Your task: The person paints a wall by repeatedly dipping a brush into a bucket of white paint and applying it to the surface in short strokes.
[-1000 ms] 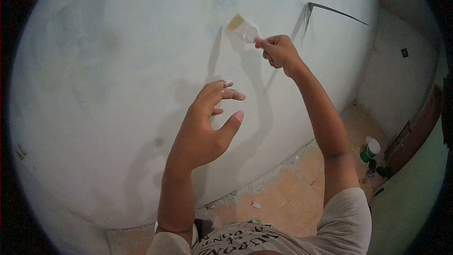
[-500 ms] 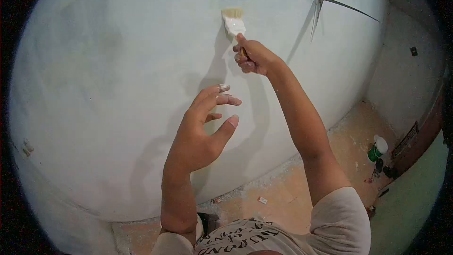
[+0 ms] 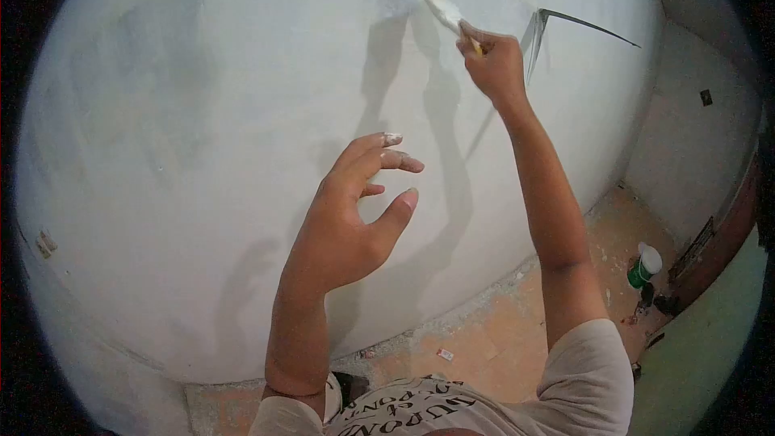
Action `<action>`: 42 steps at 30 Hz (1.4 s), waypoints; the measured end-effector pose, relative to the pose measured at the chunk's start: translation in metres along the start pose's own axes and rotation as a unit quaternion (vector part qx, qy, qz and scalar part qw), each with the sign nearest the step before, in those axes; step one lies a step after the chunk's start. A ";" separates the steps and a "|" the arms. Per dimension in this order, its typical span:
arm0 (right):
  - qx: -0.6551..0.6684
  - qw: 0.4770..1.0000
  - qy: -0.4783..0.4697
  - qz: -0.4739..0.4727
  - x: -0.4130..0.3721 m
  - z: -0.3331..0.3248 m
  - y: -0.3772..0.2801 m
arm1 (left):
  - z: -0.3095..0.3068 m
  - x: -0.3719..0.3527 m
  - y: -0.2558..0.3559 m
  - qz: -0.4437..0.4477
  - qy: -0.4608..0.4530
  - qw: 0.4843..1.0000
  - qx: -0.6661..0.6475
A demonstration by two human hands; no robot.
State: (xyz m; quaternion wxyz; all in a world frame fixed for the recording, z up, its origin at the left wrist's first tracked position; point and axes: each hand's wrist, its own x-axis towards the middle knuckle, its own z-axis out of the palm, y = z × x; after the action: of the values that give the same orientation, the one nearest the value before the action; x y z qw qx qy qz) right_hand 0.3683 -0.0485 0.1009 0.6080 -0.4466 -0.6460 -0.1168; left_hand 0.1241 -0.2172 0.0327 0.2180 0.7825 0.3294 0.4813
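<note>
My right hand (image 3: pixel 494 63) is closed round the handle of a paintbrush (image 3: pixel 443 11), whose white-coated head is tilted up and to the left against or close to the pale wall (image 3: pixel 282 97). Lower and to the left, my left hand (image 3: pixel 363 206) is raised in front of the wall with its fingers apart and curved, holding nothing. White paint marks show on its fingertips. Greyer patches show on the wall at the upper left and near the brush.
A long thin dark object (image 3: pixel 589 26) projects from the wall right of my right hand. On the orange-brown floor (image 3: pixel 492 331) stands a green and white bucket (image 3: pixel 644 266), with dark items beside it. A small box (image 3: pixel 445 354) lies near the wall's foot.
My right hand has moved up and to the right with the brush, which now leans more to the left. My left hand has barely shifted and stays open.
</note>
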 end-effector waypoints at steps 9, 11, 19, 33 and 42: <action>-0.153 0.979 -0.075 -0.114 0.079 0.070 0.001 | 0.006 -0.001 0.003 0.007 0.000 0.999 -0.044; -0.114 0.982 -0.066 -0.133 0.058 0.078 0.003 | 0.005 -0.002 0.003 -0.019 0.016 0.995 -0.092; -0.153 0.955 -0.201 -0.155 0.006 0.049 0.031 | 0.001 0.006 -0.004 -0.010 0.001 0.997 -0.082; -0.329 0.916 -0.229 -0.002 0.089 0.012 -0.026 | 0.003 -0.002 -0.011 -0.010 -0.017 0.996 -0.087; -0.320 0.946 -0.010 -0.047 0.147 -0.025 -0.068 | 0.006 -0.011 -0.011 -0.015 -0.006 0.998 -0.059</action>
State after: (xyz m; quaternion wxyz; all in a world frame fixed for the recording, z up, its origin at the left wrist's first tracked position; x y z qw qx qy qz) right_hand 0.3571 -0.0410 0.2645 0.4205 -0.5879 -0.6010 -0.3412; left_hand 0.1225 -0.2178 0.0164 0.2732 0.7660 0.3105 0.4921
